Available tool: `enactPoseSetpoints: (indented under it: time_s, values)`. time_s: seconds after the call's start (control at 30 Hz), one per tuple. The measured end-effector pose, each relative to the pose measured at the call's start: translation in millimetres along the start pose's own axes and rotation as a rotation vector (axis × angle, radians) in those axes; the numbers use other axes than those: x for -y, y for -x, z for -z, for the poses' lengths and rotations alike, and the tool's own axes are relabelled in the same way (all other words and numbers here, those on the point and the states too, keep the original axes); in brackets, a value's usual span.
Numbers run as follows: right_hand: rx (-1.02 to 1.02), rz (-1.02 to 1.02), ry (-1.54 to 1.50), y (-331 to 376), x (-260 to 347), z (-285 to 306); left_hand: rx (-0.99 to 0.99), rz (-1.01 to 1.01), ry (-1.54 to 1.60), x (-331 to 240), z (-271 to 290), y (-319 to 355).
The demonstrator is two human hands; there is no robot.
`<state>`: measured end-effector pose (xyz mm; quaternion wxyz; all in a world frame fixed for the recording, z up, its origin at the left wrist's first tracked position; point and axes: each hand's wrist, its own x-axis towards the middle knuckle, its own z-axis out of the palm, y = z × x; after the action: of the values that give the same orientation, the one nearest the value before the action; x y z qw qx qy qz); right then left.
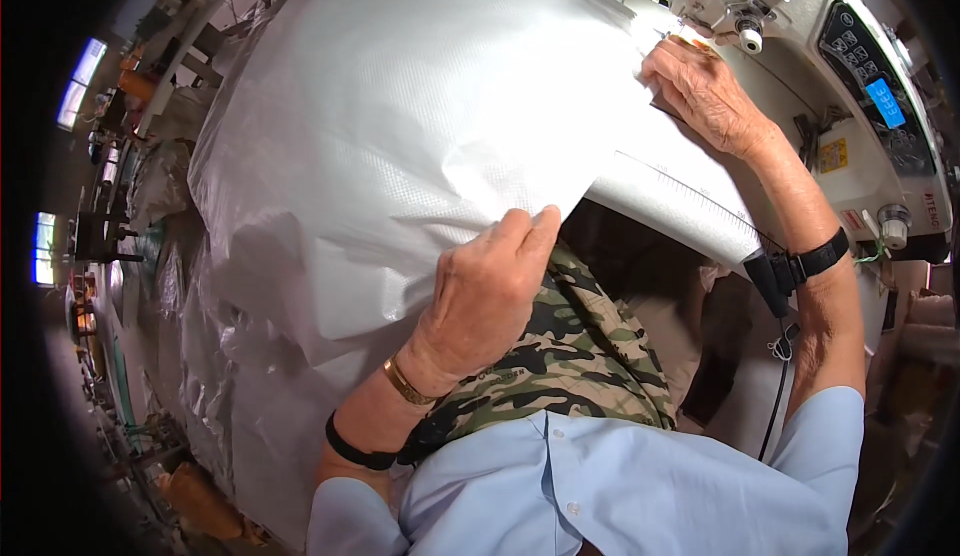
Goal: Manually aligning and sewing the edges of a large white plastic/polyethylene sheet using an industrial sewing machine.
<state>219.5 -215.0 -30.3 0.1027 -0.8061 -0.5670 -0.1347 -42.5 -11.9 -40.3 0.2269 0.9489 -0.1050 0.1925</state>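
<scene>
A large white woven plastic sheet (430,126), glossy and wrinkled, covers the middle of the view. My left hand (488,291) pinches its near edge between thumb and fingers, close to my lap. Up at the right, my right hand (702,94) has its fingers curled on the sheet's right corner, beside the lit needle area of a white sewing machine (850,76). The fingertips there are partly lost in glare. Between the hands, the sheet's edge runs diagonally above the machine's table edge (680,201), which bears a ruler scale.
The machine's control panel (865,76) with a blue display faces me at the right. A dark cable (770,411) hangs from my right wrist strap. More translucent plastic sheeting (240,416) drapes down at the left. A cluttered metal rack (110,236) stands at the far left.
</scene>
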Motion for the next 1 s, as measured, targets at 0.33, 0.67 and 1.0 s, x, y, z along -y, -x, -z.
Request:
enactPoseSetpoints:
  time_s: [0.33,0.67,1.0]
  values:
    - [0.09,-0.056,0.154,-5,15,7,0.319,0.221,0.905,-22,-19,-32]
    - [-0.215,-0.555,-0.017,17,48,-13,0.084,0.127,0.69,-10,-36,1]
    - [-0.188,-0.505,-0.022,16,51,-14,0.124,0.192,0.745,-8,-39,3]
